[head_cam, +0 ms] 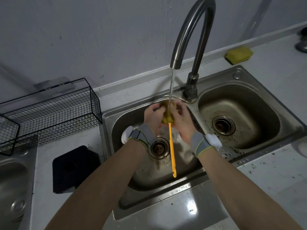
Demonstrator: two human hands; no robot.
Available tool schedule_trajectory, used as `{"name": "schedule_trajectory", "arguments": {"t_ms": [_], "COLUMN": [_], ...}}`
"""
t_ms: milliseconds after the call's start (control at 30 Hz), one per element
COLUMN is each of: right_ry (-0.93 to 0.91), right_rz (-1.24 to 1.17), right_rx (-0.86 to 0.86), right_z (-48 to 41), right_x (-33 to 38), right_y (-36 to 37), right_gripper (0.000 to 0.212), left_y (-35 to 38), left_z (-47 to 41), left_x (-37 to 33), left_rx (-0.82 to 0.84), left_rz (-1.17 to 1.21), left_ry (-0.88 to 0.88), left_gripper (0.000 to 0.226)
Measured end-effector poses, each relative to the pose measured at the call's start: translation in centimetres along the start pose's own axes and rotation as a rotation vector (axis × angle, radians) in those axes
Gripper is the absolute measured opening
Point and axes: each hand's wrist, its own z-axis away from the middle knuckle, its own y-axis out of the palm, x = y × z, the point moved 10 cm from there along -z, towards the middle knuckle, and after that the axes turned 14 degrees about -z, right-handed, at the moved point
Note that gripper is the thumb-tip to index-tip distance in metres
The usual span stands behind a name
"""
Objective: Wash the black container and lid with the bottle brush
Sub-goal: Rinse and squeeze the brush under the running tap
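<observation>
Left grip [153, 117] and right grip [181, 120] are both closed round the yellow sponge head of the bottle brush [171, 143], one on each side, fingers curled onto it. The orange handle hangs out below the hands toward 6 o'clock, over the left basin [108, 123] and just beside its drain [158, 147]. The water stream [171, 90] from the faucet [189, 30] falls straight onto the sponge head from 12 o'clock. The black container [73, 168] sits on the worktop [274, 171] at 8 o'clock from the hands, outside the basin, untouched; cannot tell container from lid there. Wire basket [54, 110] at 9 o'clock. Right basin [240, 113] at 3 o'clock, yellow sponge [239, 54] on the worktop at 2 o'clock. Grey bands on both wrists.
</observation>
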Motion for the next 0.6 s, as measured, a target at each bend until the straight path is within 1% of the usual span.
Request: {"name": "schedule_trajectory", "arguments": {"t_ms": [33, 67, 100, 167, 233, 333, 400, 433, 500, 567, 600], "right_ry": [-0.002, -0.02, -0.048, -0.09, -0.024, 0.057, 0.057, 0.058, 0.061, 0.047, 0.033], "right_rz": [-0.055, -0.057, -0.011, 0.11, 0.198, 0.276, 0.213, 0.146, 0.031, -0.015, -0.031], "right_rx": [0.076, 0.106, 0.081, -0.044, -0.142, -0.239, -0.269, -0.216, 0.007, 0.207, 0.249], "right_z": [0.5, 0.8, 0.7, 0.1, -0.6, -1.0, -0.7, -0.5, -0.1, 0.4, 0.5], "right_x": [-0.5, -0.7, -0.8, -0.3, -0.4, 0.0, 0.7, 0.7, 0.2, -0.6, -0.8], "right_y": [0.8, 1.0, 0.7, -0.7, -1.8, -2.4, -2.5, -1.9, -0.1, 1.3, 1.4], "right_gripper": [0.025, 0.025, 0.024, 0.021, 0.029, 0.054, 0.059, 0.057, 0.052, 0.057, 0.057], "left_y": [-0.1, -0.1, -0.1, -0.1, -0.1, -0.2, -0.5, -0.7, -1.3, -1.7, -1.7], "left_z": [0.0, -0.1, 0.0, 0.2, 0.4, 0.0, -0.3, -0.4, -0.6, -0.7, -0.8], "left_x": [0.2, 0.4, 0.7, 1.0, 1.0, 0.6, 0.1, -0.3, -0.9, -1.4, -1.3], "left_rx": [-0.006, -0.003, 0.005, 0.025, 0.041, 0.022, -0.039, -0.08, -0.146, -0.187, -0.197], "left_rz": [-0.002, 0.003, 0.01, 0.013, 0.003, -0.036, -0.144, -0.198, -0.221, -0.241, -0.254], "left_ry": [-0.012, -0.021, -0.026, -0.023, -0.003, 0.039, 0.072, 0.085, 0.103, 0.111, 0.11], "left_gripper": [0.033, 0.032, 0.031, 0.031, 0.029, 0.025, 0.023, 0.023, 0.024, 0.027, 0.029]}}
